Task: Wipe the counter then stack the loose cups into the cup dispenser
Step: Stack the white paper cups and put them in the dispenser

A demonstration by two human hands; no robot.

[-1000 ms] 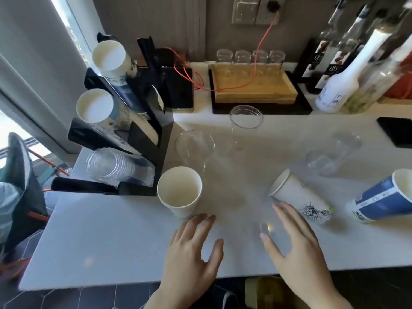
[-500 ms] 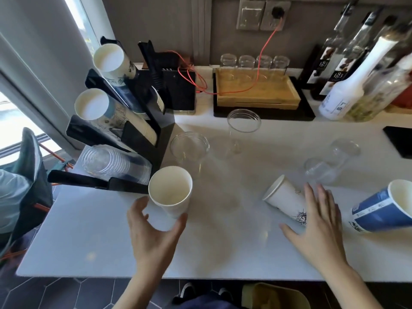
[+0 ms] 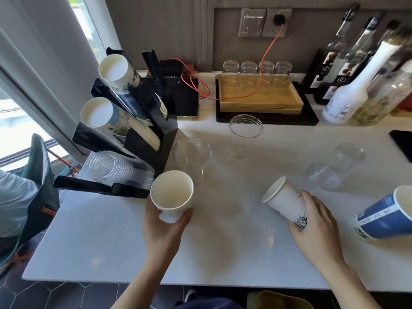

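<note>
My left hand [image 3: 163, 228] grips an upright white paper cup [image 3: 171, 194] by its base, just right of the black cup dispenser [image 3: 142, 130]. My right hand [image 3: 316, 226] holds a second white paper cup [image 3: 284, 200], printed and tilted with its mouth to the left. A blue paper cup [image 3: 385, 214] lies on its side at the right edge. Two clear plastic cups [image 3: 191, 152] [image 3: 245, 128] stand upright mid-counter; a third clear cup [image 3: 334, 168] lies on its side. The dispenser holds two paper cup stacks and a clear cup stack [image 3: 118, 170].
The white counter [image 3: 111, 246] ends near me at its front edge. At the back stand a wooden tray [image 3: 260, 97] with several glasses, a red cable, a black device and syrup bottles [image 3: 347, 94]. A black pad [image 3: 401, 143] lies far right.
Both hands moved forward from hovering over the counter. The left closed on the upright white cup; the right closed on the fallen printed cup and tilted it up.
</note>
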